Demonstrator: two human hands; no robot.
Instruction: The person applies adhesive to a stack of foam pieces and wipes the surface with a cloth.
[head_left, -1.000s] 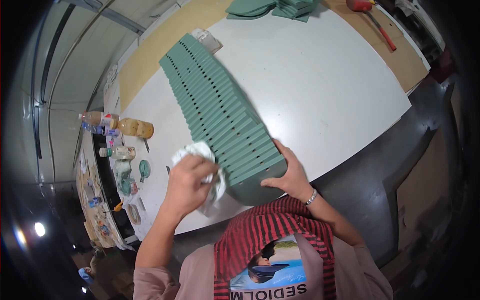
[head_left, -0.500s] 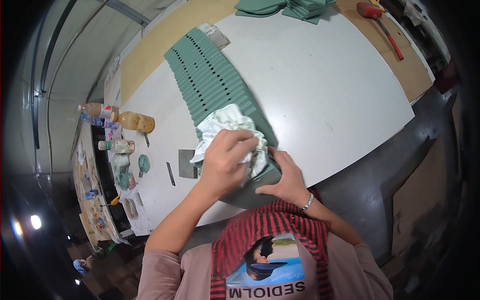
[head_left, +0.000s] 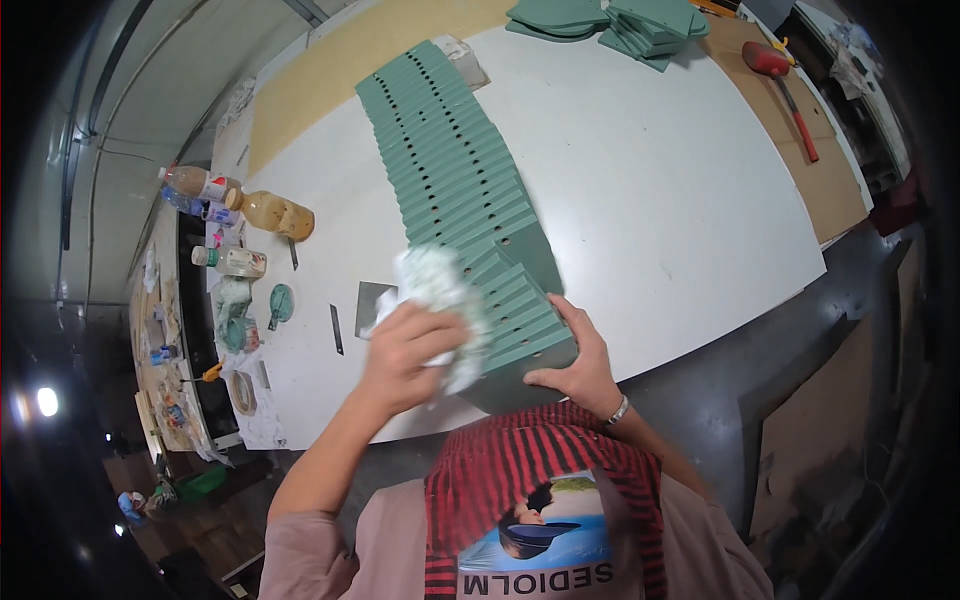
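A long row of overlapping green panels (head_left: pixel 450 150) with two lines of dark holes runs from the far side of the white table toward me. Bunched in my left hand (head_left: pixel 412 358) is a crumpled white cloth (head_left: pixel 437 285), blurred by motion, along the left edge of the near panels. My right hand (head_left: pixel 580 365) grips the right corner of the stepped group of panels (head_left: pixel 525 318) closest to me, thumb on the front face and fingers along the side. A small grey-green square plate (head_left: pixel 374 308) lies left of the cloth, partly covered by it.
Several bottles (head_left: pixel 270 215) stand at the left, with a dark flat strip (head_left: pixel 337 330) and a green-stained lid (head_left: pixel 281 303) nearby. Behind the row sits a pale block (head_left: pixel 465 62). More green pieces (head_left: pixel 650 30) are stacked at the back; a red mallet (head_left: pixel 768 58) lies at the far right.
My left hand has carried the cloth left and slightly nearer, uncovering the closest panels. My right hand keeps its grip on the corner. The whole view has shifted a little.
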